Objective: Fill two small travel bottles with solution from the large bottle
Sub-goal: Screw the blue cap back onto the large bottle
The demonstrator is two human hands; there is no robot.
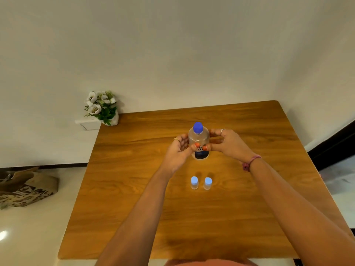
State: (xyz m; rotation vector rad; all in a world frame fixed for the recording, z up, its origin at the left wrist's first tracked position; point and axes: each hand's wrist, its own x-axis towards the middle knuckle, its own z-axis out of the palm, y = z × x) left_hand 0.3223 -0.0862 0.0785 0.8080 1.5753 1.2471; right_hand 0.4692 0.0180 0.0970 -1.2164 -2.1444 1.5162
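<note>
Left hand [179, 148] and right hand [228, 144] both wrap the large solution bottle [198, 143] from opposite sides, thumbs w/ orange nails pressed on its front label, fingers curled round the back. Two-handed clamp prob. to steady or lift it before opening; the blue cap [198, 127] is on, so pouring can't start yet. Bottle stands upright, roughly mid-table, nearer the far edge than the near one; can't tell if its base touches the wood or is just off it.

Closer to the person, the two small travel bottles [194, 182] [208, 183] stand side by side, just apart, pale blue caps on, well clear of the hands. Placed in front prob. so each is an easy reach for filling. Both look empty, though too small to be sure.

Wooden table [134, 189] otherwise bare. Off its far left corner, a white flower pot [103, 108] sits on a ledge.
</note>
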